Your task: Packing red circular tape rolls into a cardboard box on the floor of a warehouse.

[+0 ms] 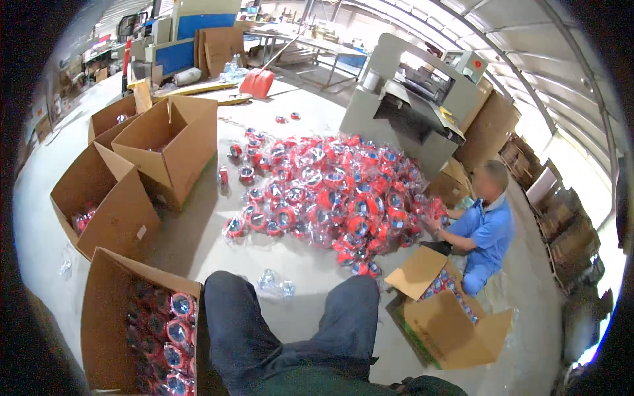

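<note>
At the lower edge, my right hand (401, 385) shows only as a small dark part beside a dark sleeve; its fingers cannot be made out. My left hand is out of view. Between and beyond my knees rises a large heap of red round items (330, 188) with dark blue faces, wrapped in clear plastic. By my left leg stands an open cardboard box (105, 310) holding rows of the same items (175, 330). A few crumpled clear plastic bags (274, 284) lie on the floor between my legs.
A crouching co-worker in blue (485, 231) reaches into the heap's right side. Near them is an open carton (449, 336) with more wrapped items. Several open boxes (168, 152) stand at left. Behind are a grey machine (389, 112), a red shovel (257, 82) and a table (317, 45).
</note>
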`<state>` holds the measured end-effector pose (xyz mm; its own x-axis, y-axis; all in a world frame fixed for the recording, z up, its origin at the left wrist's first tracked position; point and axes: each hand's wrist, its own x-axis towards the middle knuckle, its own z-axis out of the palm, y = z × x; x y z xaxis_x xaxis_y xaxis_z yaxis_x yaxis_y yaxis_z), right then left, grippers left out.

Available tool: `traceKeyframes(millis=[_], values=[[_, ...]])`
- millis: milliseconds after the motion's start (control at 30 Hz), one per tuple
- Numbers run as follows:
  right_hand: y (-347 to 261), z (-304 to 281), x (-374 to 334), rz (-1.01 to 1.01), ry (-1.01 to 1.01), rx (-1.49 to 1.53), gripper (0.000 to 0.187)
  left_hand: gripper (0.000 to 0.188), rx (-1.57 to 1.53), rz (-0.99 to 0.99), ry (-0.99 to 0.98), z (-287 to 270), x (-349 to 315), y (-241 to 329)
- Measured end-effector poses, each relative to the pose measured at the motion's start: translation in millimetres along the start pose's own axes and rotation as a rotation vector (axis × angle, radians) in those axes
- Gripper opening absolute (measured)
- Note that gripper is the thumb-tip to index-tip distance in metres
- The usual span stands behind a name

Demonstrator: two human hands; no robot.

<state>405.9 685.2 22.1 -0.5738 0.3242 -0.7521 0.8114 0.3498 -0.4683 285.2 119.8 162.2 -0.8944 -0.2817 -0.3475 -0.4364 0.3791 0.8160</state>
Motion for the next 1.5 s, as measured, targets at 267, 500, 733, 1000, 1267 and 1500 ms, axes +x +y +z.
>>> traceKeyframes(millis=[267,500,733,1000,1267,1500], values=[[48.6,23.9,-24.1,0.031,-0.037,0.05,0.026,0.031,-0.01,-0.094,0.067,-8.8,1.8,-14.5],[45.8,-22.4,-41.6,0.293,-0.066,0.145,0.024,0.032,0.091,-0.307,0.119,-4.8,15.6,26.1],[-6.6,-107.2,-17.7,0.525,-0.078,0.118,0.023,0.032,0.267,-0.573,0.133,29.4,52.5,76.8],[-91.0,-163.4,30.5,0.464,-0.061,0.109,0.021,0.033,0.26,-0.605,0.091,70.1,106.4,138.6],[-122.7,-103.1,137.2,0.19,-0.044,0.114,0.02,0.034,0.097,-0.359,0.047,117.4,161.2,162.4],[-134.0,-115.7,207.3,-0.253,0.212,-0.177,0.018,0.035,-0.211,0.034,-0.029,196.7,251.8,208.8]])
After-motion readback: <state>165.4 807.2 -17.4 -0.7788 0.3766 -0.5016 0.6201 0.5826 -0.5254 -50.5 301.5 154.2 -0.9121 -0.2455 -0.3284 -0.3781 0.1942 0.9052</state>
